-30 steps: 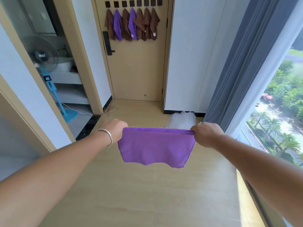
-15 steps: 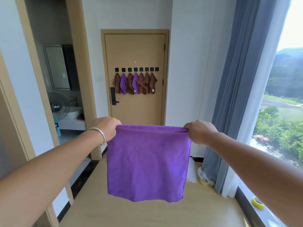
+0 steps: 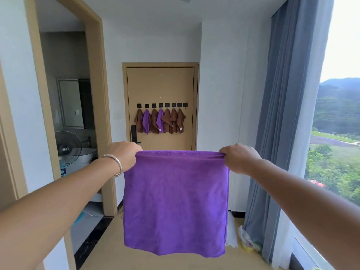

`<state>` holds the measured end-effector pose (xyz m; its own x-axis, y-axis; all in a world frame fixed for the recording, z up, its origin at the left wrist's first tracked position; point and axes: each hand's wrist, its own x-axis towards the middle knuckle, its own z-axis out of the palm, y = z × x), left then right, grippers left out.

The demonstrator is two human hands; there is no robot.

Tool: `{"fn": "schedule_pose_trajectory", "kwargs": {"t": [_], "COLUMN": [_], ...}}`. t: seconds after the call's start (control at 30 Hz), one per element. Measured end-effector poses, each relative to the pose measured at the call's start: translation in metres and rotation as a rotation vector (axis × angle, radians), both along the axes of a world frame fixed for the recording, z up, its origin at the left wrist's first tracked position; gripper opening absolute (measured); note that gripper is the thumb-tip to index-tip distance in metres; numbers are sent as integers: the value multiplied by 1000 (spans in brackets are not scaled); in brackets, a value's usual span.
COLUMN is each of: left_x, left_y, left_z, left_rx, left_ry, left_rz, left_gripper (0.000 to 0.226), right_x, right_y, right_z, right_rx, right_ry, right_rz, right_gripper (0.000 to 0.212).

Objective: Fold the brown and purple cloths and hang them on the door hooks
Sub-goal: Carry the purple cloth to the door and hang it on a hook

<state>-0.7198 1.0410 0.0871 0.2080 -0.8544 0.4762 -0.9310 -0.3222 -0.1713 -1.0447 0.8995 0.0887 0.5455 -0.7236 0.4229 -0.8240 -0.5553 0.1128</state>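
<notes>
The left hand (image 3: 124,155) and the right hand (image 3: 239,158) each pinched a top corner of the purple cloth (image 3: 175,201), their grip clenched on its upper edge. It hung flat in front of the door (image 3: 161,84), below the hooks (image 3: 161,105) that carried brown and purple cloths (image 3: 159,121).

This is a home, likely an apartment entrance hall. A wooden door (image 3: 161,84) carries hooks (image 3: 161,105) with hanging cloths (image 3: 159,121). A bathroom with a fan (image 3: 68,147) opens leftward, and curtains (image 3: 282,114) frame a tall window (image 3: 339,114).
</notes>
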Motion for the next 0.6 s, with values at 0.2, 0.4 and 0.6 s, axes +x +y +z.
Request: {"fn": "schedule_pose_trajectory", "kwargs": {"t": [0.2, 0.4, 0.6], "left_x": [15, 26, 39], "left_y": [-57, -132, -211], "left_z": [-7, 4, 27], "left_rx": [-6, 15, -14], "left_ry": [-1, -10, -42], "left_rz": [1, 11, 42], "left_gripper": [34, 33, 36], "right_x": [13, 31, 53], "right_y": [-66, -155, -246], "right_z": [-4, 4, 26], "right_rx": [-19, -30, -47], "right_ry": [-13, -42, -64], "right_rz": [13, 47, 64], "right_gripper": [36, 38, 36]}}
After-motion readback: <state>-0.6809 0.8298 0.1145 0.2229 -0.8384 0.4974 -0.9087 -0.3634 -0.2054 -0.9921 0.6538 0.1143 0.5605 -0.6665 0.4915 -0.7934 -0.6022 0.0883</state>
